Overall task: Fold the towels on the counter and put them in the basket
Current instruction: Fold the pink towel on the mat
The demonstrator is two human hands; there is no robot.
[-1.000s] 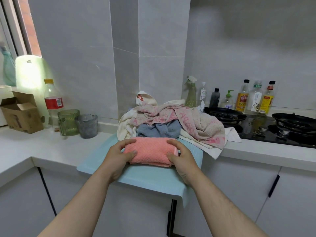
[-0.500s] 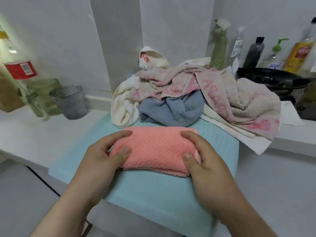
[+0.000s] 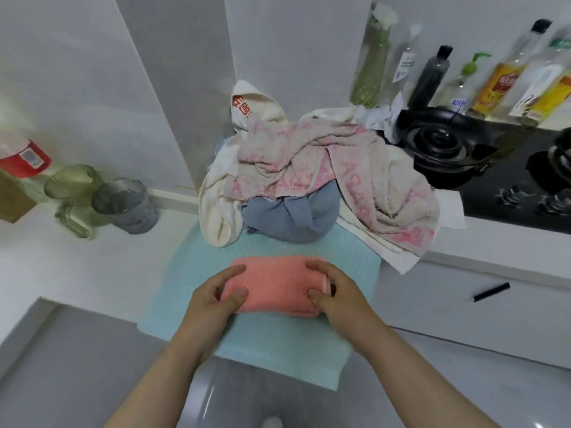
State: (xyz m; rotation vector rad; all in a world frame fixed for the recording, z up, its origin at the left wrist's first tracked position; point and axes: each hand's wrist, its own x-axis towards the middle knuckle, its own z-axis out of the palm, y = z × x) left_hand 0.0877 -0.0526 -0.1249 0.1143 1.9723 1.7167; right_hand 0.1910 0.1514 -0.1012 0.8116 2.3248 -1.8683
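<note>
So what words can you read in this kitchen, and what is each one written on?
Nothing here is sharp enough to read for sure.
Cream towel: red characters, too blurred to read.
Faded pink towel: pink letter shapes, unreadable.
Yellow-label bottle: red print, blurred.
White-label bottle: print too small.
Red-label bottle: label blurred.
Folded pink towel: no writing.

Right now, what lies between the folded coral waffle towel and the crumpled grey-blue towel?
Only a bare strip of the pale turquoise mat separates the coral towel from the grey-blue towel, per the head view.
</note>
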